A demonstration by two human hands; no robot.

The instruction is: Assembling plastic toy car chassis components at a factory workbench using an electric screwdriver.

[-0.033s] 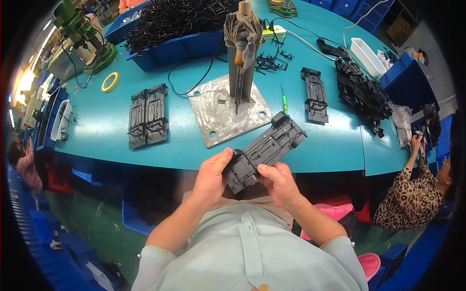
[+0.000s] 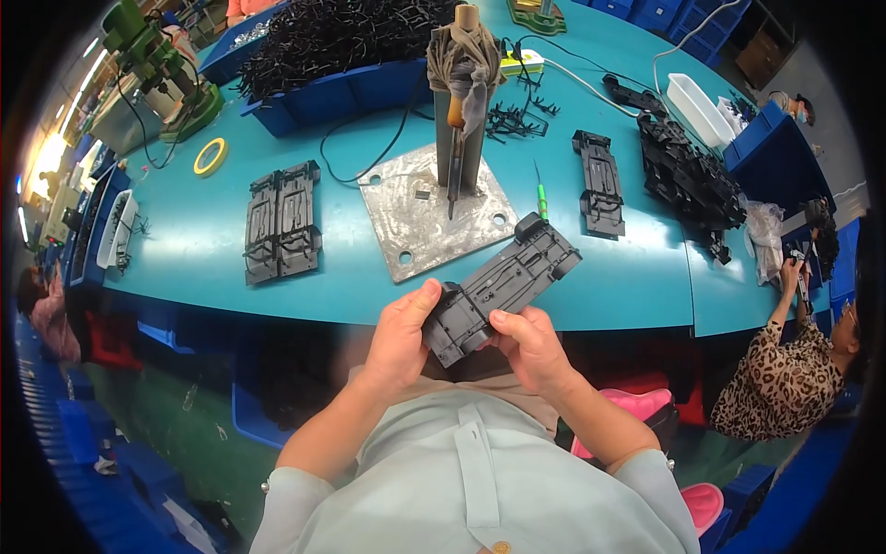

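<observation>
Over the front edge of the table I hold a black plastic toy-car chassis (image 2: 503,291) in both hands, tilted with its far end up to the right. My left hand (image 2: 403,334) grips its near left corner, thumb along the side. My right hand (image 2: 532,346) pinches the near right edge, thumb on top and fingers hidden beneath. Just beyond lies a metal plate (image 2: 406,222) with a post. A wooden-handled soldering iron (image 2: 455,138) is bound to that post with cloth, tip down. Two similar chassis (image 2: 281,222) rest side by side at left; another single chassis (image 2: 600,185) lies at right.
A green-handled screwdriver (image 2: 542,198) lies past the held part. Black parts fill a blue bin (image 2: 337,97) at the back. More chassis are heaped (image 2: 688,175) at right, near a white tray (image 2: 697,109). Yellow tape (image 2: 209,157) lies left. A co-worker (image 2: 780,379) works at far right.
</observation>
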